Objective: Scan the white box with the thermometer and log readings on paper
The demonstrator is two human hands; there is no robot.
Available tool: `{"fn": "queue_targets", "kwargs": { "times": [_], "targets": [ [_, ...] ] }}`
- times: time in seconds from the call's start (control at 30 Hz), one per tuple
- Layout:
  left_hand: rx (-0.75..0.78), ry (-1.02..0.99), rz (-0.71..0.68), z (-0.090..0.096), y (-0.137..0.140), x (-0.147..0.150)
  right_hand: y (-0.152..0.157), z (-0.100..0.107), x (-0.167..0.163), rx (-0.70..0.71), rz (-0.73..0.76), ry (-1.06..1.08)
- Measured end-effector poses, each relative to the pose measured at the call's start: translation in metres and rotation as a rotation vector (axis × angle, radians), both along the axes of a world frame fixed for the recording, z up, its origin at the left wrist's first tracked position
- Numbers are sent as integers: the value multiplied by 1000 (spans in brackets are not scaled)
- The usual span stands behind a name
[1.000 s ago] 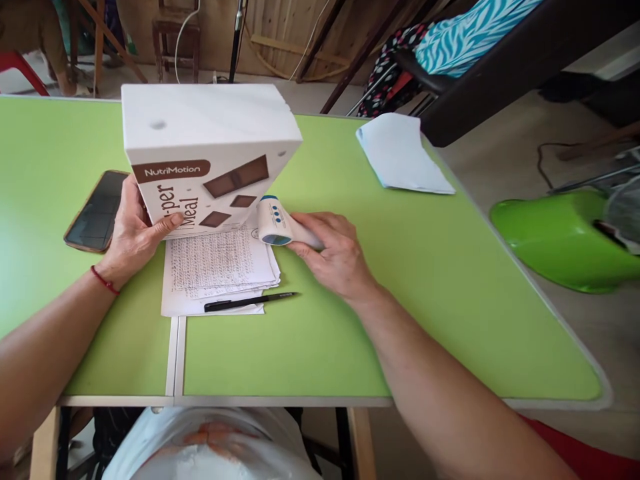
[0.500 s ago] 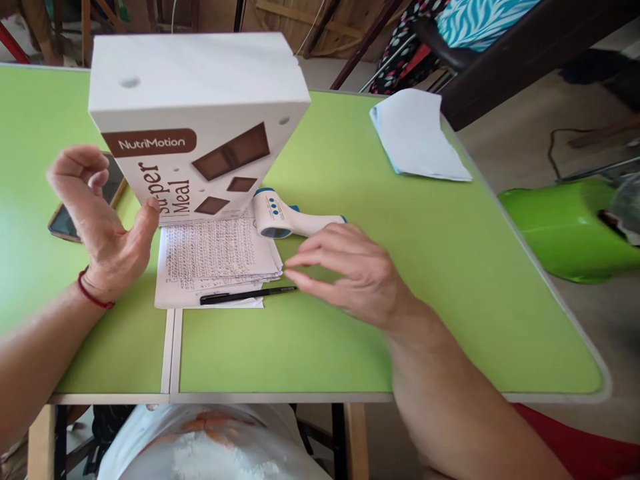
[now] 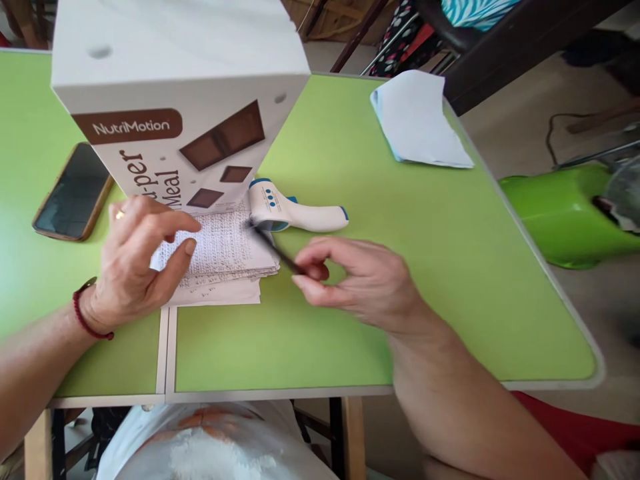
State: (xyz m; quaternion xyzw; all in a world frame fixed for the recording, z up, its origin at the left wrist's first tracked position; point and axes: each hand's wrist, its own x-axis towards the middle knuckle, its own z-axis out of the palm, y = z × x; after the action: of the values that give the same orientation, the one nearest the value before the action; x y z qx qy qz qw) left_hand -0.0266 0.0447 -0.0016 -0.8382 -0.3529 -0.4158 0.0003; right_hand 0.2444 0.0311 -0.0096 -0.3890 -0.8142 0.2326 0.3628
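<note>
Pinched by one end in my right hand [image 3: 357, 283] is a black pen [image 3: 277, 248], raised and slanting up to the left, slightly blurred. My left hand [image 3: 143, 257] hovers over the left part of some handwritten papers [image 3: 225, 243], thumb and fingers apart, holding nothing. A white NutriMotion box [image 3: 175, 100] stands upright behind the papers and covers their far edge. Just right of the box, a white and blue infrared thermometer [image 3: 295, 212] lies on the table, its head beside the papers and its handle pointing right.
A smartphone [image 3: 75, 193] in a brown case lies left of the box. Folded white paper [image 3: 420, 120] rests near the far right corner of the green table [image 3: 450, 267]. A green bin [image 3: 565, 213] sits on the floor beyond the right edge.
My right hand has picked up the pen from the papers and tilted it. My left hand has moved right and down, away from the box's side, to over the papers.
</note>
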Motion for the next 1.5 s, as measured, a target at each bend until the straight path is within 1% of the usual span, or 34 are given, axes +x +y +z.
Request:
{"fn": "queue_targets", "kwargs": {
  "times": [0.07, 0.1, 0.13, 0.2, 0.33, 0.4, 0.53, 0.63, 0.8, 1.5],
  "targets": [
    [-104, 184, -56, -1, -1, 3, -3, -3, -6, -89, -145, 220],
    [-137, 261, -89, -3, -2, 4, -5, -5, -10, -121, -186, 317],
    [-157, 320, -119, -5, -4, 6, -6, -8, -14, -147, -200, 389],
    [-171, 393, -151, -9, -6, 9, -7, -14, -22, -195, -207, 449],
    [-155, 477, -183, -15, -9, 12, -7, -21, -34, -287, -246, 434],
    [-168, 529, -195, -16, -10, 13, -6, -23, -37, -302, -246, 421],
    [-198, 610, -187, -16, -12, 13, -2, -27, -36, -232, -236, 362],
    [-205, 637, -181, -16, -14, 14, 1, -29, -36, -179, -198, 308],
    [-217, 650, -173, -17, -15, 15, 2, -30, -36, -142, -147, 258],
    [-204, 632, -183, -19, -15, 13, 1, -29, -36, -152, -89, 238]
  ]
}}
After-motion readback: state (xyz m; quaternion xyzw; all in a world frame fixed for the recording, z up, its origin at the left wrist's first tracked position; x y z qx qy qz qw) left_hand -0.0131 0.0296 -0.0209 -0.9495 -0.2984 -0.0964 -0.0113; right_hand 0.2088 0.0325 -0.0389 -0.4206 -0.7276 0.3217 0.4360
